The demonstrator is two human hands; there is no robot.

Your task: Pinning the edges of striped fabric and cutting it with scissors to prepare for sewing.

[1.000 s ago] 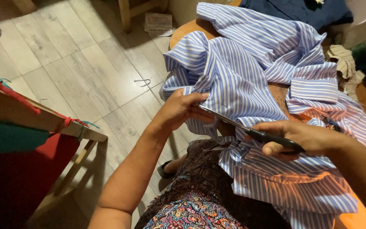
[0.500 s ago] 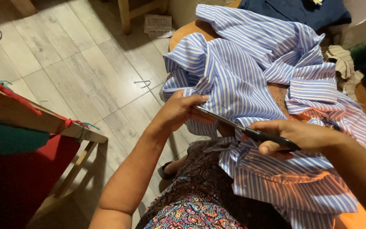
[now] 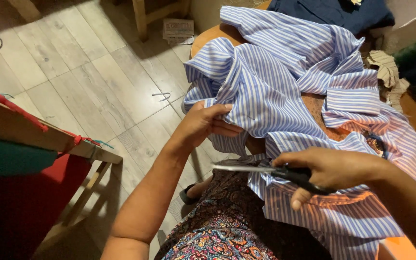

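Over your lap, at the table's near edge: your right hand (image 3: 331, 169) grips the scissors (image 3: 270, 171), blades nearly closed, pointing left. Your left hand (image 3: 203, 124) pinches the striped shirt (image 3: 275, 82) just beyond. Risk: bunched folds could slip between the blades, cutting an unintended layer or nicking your left fingers.

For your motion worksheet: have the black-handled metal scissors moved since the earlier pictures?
Yes. The black-handled metal scissors swung down and level, their tip now lower, away from the blue-and-white striped cotton shirt's cuff.

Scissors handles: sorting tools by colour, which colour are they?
Black, on the scissors in the right hand, head view.
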